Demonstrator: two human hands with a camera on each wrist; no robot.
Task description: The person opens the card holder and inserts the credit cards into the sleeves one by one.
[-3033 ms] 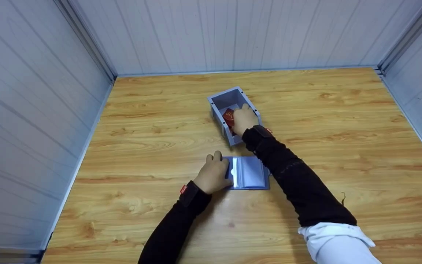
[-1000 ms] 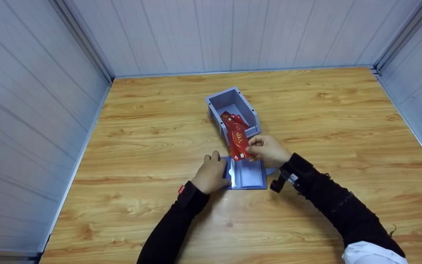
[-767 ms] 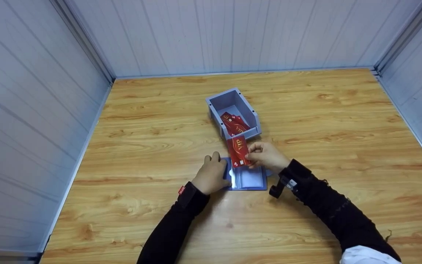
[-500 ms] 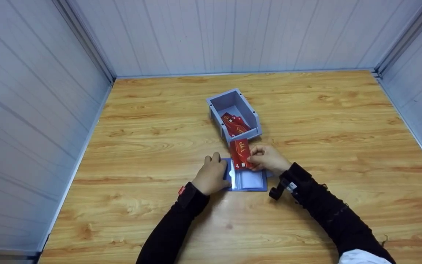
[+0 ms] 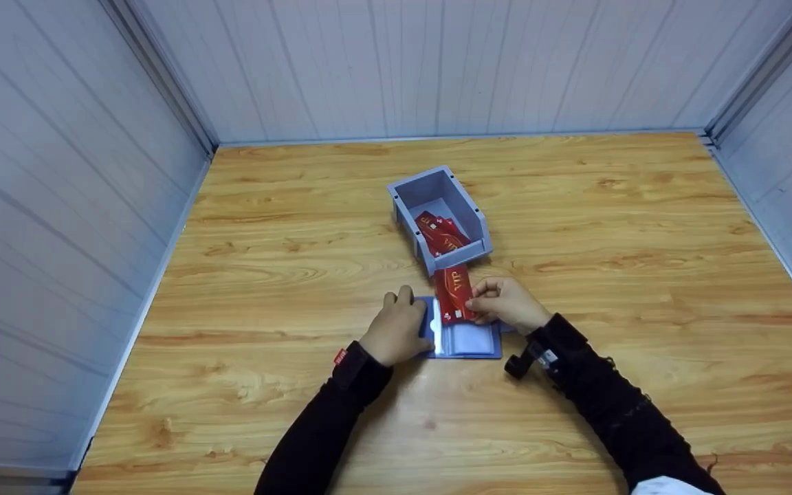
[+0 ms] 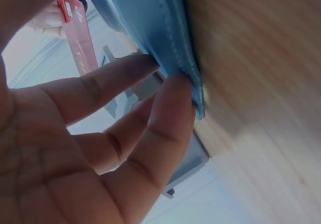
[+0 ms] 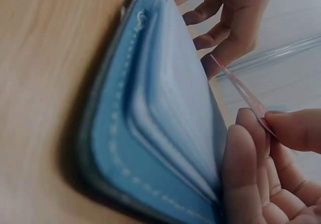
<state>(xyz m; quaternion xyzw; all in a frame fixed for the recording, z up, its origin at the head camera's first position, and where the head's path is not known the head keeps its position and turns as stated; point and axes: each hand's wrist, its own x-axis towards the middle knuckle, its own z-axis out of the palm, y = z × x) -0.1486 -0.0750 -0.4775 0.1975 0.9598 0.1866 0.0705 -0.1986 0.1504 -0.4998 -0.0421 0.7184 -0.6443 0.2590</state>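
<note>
A blue card holder (image 5: 471, 342) lies spread on the table, its clear plastic sleeves (image 7: 175, 78) facing up. My left hand (image 5: 396, 330) grips its left cover; in the left wrist view the fingertips are at the stitched edge (image 6: 173, 38). Between thumb and fingers, my right hand (image 5: 509, 304) pinches a red VIP card (image 5: 452, 292) by its right side. The card is held above the far part of the sleeves and overlaps them in the head view. Seen from the right wrist, the card (image 7: 243, 91) is nearly edge-on and tilted.
Just beyond the card holder stands a grey open-front bin (image 5: 465, 256) with several red VIP cards (image 5: 441, 235) inside. Pale panel walls (image 5: 396, 69) bound the wooden table (image 5: 265, 275) at the back and on both sides.
The right hand has come out of the bin with a red card and brought it toward me over the card holder, lowering slightly in the last moments. The left hand has stayed in place.
</note>
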